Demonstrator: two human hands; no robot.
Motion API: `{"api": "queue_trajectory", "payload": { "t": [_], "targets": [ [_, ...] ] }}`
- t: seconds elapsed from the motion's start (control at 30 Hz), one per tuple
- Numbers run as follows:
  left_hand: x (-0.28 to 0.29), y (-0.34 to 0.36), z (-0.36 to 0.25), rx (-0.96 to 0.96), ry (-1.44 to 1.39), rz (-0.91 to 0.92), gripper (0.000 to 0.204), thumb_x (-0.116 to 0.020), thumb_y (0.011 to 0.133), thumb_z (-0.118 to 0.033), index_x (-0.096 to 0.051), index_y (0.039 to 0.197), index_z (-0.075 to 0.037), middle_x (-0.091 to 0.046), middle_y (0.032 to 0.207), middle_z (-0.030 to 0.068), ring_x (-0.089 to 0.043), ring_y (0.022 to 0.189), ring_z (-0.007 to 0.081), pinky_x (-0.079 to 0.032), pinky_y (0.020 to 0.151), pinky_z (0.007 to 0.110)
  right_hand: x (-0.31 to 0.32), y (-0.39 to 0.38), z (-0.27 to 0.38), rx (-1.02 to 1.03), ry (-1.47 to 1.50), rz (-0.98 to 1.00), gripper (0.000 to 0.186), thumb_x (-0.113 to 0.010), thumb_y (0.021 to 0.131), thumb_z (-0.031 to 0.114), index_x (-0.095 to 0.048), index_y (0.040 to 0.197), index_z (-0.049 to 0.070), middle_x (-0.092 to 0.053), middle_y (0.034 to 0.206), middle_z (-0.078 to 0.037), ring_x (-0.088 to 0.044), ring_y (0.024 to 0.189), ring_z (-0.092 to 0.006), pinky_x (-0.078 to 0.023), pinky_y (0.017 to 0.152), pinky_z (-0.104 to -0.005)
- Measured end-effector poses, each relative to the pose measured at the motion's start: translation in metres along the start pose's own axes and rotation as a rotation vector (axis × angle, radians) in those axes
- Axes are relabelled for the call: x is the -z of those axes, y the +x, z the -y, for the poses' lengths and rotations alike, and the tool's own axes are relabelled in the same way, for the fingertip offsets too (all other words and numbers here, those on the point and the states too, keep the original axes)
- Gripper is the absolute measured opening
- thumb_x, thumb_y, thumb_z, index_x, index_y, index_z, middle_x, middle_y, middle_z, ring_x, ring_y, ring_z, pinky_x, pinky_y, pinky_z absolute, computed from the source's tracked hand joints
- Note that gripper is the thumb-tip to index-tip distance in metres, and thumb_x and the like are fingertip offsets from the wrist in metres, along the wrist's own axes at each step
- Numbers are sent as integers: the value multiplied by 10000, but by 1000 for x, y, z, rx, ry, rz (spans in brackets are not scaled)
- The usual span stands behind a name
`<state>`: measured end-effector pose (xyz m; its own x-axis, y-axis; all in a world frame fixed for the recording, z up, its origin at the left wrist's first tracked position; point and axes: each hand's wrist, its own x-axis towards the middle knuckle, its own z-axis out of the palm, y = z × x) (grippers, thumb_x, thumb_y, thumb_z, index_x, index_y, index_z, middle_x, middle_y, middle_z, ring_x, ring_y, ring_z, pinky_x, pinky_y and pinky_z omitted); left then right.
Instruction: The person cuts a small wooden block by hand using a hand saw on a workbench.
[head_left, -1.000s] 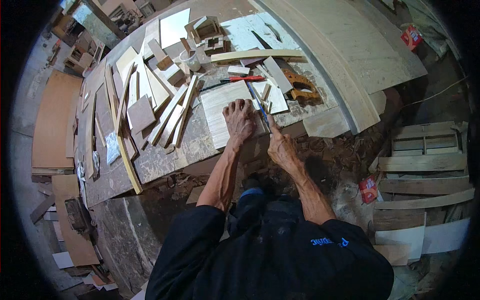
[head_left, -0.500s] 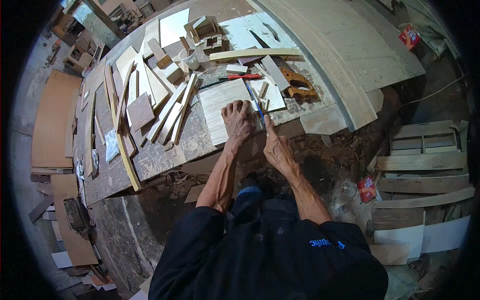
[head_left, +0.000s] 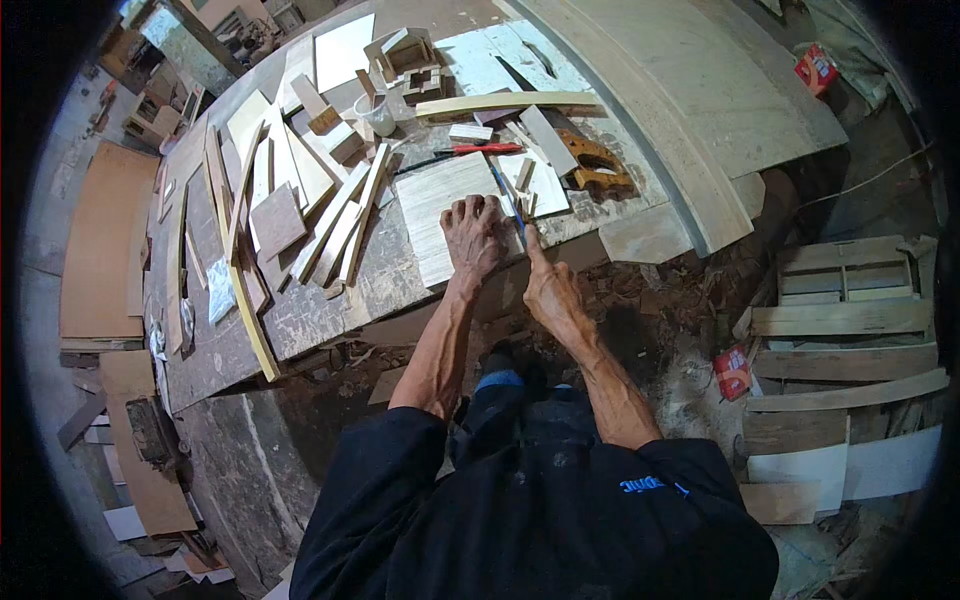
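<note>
A square, light wood-grain board [head_left: 430,225] lies at the workbench's front edge. Pressed on its right part is my left hand [head_left: 474,236], with curled fingers. My right hand [head_left: 555,295] is closed just beyond the board's right corner, its index finger stretched forward along a thin blue strip-like tool [head_left: 519,222]. That tool runs beside the board's right edge; its exact kind is unclear, and my fingers hide its near end. A white sheet [head_left: 546,187] with small wood offcuts [head_left: 525,175] is just right of it. A red-handled tool [head_left: 487,149] lies behind the board.
Wood strips [head_left: 365,212] are piled on the left of the bench. A brown handsaw handle [head_left: 598,165] lies to the right, near a long raised rail [head_left: 660,150]. Behind stand a white cup [head_left: 377,118] and a small wooden box [head_left: 400,55]. Planks [head_left: 840,320] are stacked lower right.
The whole view shifts slightly. Both hands keep nearly the same place on and beside the board, and the thin blue tool stays along its edge.
</note>
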<state>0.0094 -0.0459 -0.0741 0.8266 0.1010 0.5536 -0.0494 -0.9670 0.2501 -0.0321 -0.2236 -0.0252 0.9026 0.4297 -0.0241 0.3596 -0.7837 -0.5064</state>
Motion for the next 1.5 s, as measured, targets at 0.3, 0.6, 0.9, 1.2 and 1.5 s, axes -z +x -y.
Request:
{"api": "queue_trajectory", "payload": {
  "t": [0.3,0.6,0.9,1.2,1.5],
  "targets": [
    [3,-9,6,27,8,12,387,-670,841,-311,-592,1163,-111,-541,1086,86,-490,1059,286,-343,923,458,34,-17,24,-124,53,266,807,-575,852,43,-231,1573,153,-662,774,-276,-667,712,-452,-531,651,-541],
    [3,-11,9,44,7,15,392,-661,825,-286,-590,1171,-114,-536,1097,82,-484,1058,283,-333,918,452,31,-24,18,-18,-15,153,784,-559,828,2,-285,1556,98,-606,657,-282,-620,580,-445,-488,580,-525],
    [3,-8,4,39,-9,28,395,-666,823,-303,-591,1157,-106,-547,1078,92,-492,1044,296,-338,907,463,26,-3,20,-71,-22,164,825,-622,834,43,-252,1567,117,-661,789,-282,-676,726,-436,-544,648,-516],
    [7,-8,12,23,-5,46,387,-640,845,-315,-594,1165,-101,-540,1076,90,-491,1038,300,-340,906,458,17,12,24,-22,-8,135,850,-613,829,33,-205,1573,91,-672,823,-294,-686,768,-442,-550,702,-518],
    [3,0,-6,25,-42,2,353,-674,828,-297,-597,1121,-117,-546,1070,75,-495,1043,284,-336,907,452,14,27,19,-99,57,108,824,-594,838,23,-221,1569,91,-653,750,-283,-662,699,-458,-522,634,-540]
  ]
}}
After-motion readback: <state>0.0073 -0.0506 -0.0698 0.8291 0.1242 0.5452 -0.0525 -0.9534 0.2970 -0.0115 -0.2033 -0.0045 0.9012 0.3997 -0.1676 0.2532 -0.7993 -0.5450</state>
